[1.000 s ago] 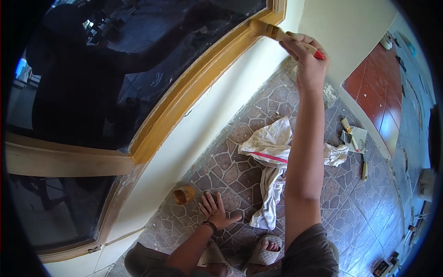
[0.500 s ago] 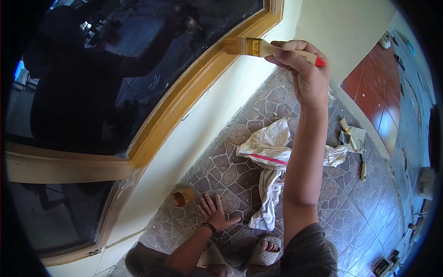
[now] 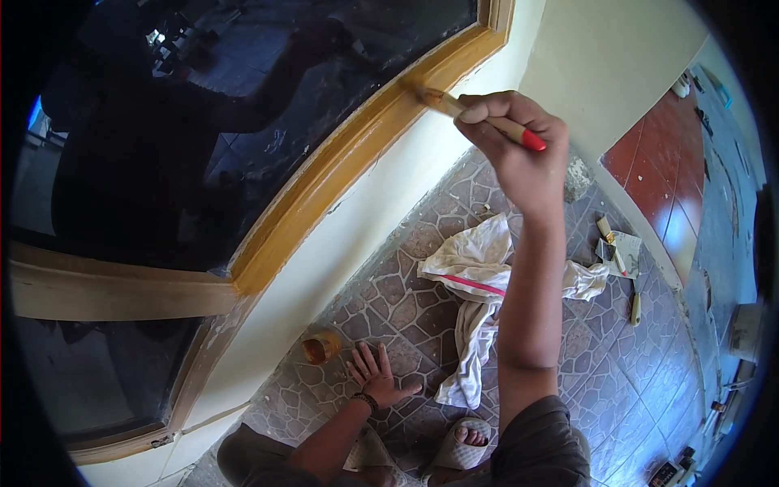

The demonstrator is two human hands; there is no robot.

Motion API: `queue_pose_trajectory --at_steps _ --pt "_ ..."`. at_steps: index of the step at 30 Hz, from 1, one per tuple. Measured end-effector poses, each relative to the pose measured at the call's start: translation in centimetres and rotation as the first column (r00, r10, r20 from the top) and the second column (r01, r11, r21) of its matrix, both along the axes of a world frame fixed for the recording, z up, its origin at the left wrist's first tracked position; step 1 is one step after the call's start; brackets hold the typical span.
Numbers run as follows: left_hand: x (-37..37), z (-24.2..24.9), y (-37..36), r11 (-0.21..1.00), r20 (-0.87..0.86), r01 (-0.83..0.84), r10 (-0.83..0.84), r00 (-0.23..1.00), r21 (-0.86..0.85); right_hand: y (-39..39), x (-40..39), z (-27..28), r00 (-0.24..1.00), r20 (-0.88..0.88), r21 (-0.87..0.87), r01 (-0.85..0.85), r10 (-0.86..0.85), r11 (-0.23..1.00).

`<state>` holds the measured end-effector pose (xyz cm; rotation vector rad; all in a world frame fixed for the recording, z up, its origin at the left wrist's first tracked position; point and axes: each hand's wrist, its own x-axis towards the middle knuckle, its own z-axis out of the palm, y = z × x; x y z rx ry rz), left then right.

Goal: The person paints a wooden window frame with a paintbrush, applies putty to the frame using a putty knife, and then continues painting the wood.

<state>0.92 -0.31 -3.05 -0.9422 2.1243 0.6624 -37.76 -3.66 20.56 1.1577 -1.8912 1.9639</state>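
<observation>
My right hand (image 3: 519,142) grips a paintbrush (image 3: 442,101) by its pale wooden handle with a red tip. The bristles lie against the wooden window frame (image 3: 345,170), which has a wet-looking ochre coat along this stretch. Dark glass (image 3: 162,146) inside the frame reflects a person's outline. Low down, my left hand (image 3: 380,377) is spread with fingers apart, close over the stone-patterned floor. Just left of its fingertips is a small container (image 3: 322,347) stained brownish orange inside.
A white cloth (image 3: 471,256) with a red stripe lies crumpled on the tiles. Farther right are a second brush (image 3: 608,235), a flat card-like piece (image 3: 623,253) and a tool with a yellowish handle (image 3: 636,308). A cream wall (image 3: 316,252) runs below the frame.
My right hand has turned the brush from nearly level to a slant, red end lower, bristles still on the frame. My left hand stays in place.
</observation>
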Motion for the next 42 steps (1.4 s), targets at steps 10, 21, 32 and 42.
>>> queue_pose_trajectory --at_steps 10,21,32,42 --pt "0.5 -0.4 0.2 1.0 -0.057 -0.019 0.017 0.998 -0.026 -1.0 -7.9 -1.5 0.884 0.451 -0.353 0.046 0.127 0.934" --pt "0.4 -0.4 0.1 1.0 -0.041 -0.012 0.011 0.999 -0.008 1.0 -4.4 -0.4 0.961 0.232 -0.033 -0.146 0.149 0.989" --pt "0.3 -0.1 0.1 1.0 0.015 0.027 -0.027 1.0 -0.002 -1.1 -9.4 -0.9 0.927 0.321 -0.246 0.279 -0.194 0.928" --pt "0.2 -0.1 0.0 1.0 -0.008 0.021 -0.021 1.0 -0.006 -1.4 -9.7 -1.7 0.915 0.39 -0.291 0.23 -0.104 0.929"
